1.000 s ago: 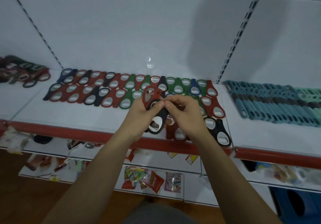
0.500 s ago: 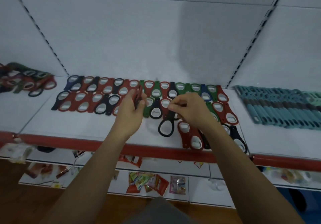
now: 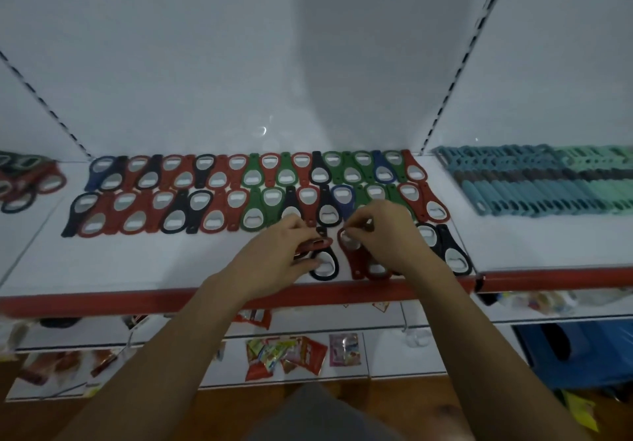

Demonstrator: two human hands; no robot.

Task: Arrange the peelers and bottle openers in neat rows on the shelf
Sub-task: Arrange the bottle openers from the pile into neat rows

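Two rows of red, black, green and blue bottle openers (image 3: 219, 197) lie on the white shelf (image 3: 154, 262). A short third row begins near the front edge. My left hand (image 3: 277, 255) holds a red opener (image 3: 317, 244) on edge above a black opener (image 3: 323, 264) lying flat. My right hand (image 3: 383, 235) pinches the head of another red opener (image 3: 349, 252) beside it. Two black openers (image 3: 445, 249) lie to the right of my right hand. Teal and green peelers (image 3: 534, 183) sit packed in rows on the shelf section to the right.
A red strip (image 3: 137, 298) runs along the shelf's front edge. A small pile of openers (image 3: 24, 180) lies at far left. Snack packets (image 3: 291, 355) sit on the lower shelf. Slotted uprights (image 3: 455, 74) divide the white back wall.
Both hands have come down toward the front edge. My left hand has carried the red opener from the second row to the black one. My right hand has let go of the black opener and taken a red one.
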